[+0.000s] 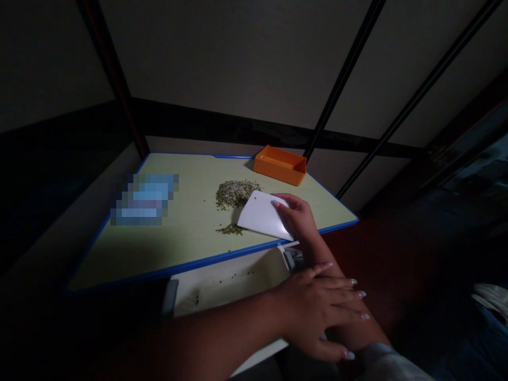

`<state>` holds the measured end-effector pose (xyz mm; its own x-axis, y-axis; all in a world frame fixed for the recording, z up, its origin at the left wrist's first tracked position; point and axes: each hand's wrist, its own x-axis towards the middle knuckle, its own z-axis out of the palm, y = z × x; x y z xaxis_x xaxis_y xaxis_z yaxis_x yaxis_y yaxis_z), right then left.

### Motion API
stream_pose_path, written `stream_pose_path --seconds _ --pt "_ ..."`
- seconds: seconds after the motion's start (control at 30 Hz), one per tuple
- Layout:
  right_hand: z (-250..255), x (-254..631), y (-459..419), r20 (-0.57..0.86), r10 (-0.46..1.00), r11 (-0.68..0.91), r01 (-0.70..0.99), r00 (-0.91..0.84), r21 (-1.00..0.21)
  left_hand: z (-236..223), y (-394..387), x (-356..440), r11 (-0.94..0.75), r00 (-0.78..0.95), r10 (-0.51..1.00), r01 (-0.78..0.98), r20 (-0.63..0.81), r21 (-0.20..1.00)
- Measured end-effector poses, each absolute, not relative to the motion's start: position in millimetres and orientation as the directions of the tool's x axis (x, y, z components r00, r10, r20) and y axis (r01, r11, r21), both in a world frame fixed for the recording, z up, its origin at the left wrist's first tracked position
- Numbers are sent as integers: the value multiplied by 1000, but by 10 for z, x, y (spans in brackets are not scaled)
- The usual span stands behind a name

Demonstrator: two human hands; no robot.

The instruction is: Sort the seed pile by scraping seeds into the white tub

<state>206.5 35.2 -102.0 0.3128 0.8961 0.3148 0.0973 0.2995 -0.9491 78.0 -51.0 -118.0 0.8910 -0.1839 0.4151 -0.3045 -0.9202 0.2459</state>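
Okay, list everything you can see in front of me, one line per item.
desk top: one, pale green with blue edging, in the middle of the view
seeds: many, green, a heap and a smaller patch on the desk top
scraper: one, white, flat on the desk top between heap and patch
tray: one, orange, far right corner of the desk top
blurred object: one, blue, left on the desk top
shelf: one, cream, below the desk's near edge, a few seeds on it
right hand: one, on the scraper
left hand: one, open, across the right forearm
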Motion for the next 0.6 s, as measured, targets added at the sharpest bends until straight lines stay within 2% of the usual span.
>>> stream_pose_path --seconds 0.1,0.17,0.33,0.6 --pt "-1033 2108 345 263 923 274 2 281 -962 -1179 -503 769 -919 891 -179 -303 418 253" --pt "-1038 2128 331 246 936 255 -4 251 -967 -1176 -501 763 -915 889 -185 -312 419 257" --pt "-1051 2148 310 300 938 289 90 173 -953 -1188 -509 762 -910 891 -155 -297 427 289" --pt "-1022 2158 277 347 917 296 250 195 -922 -1195 -520 769 -913 892 -130 -278 433 299"
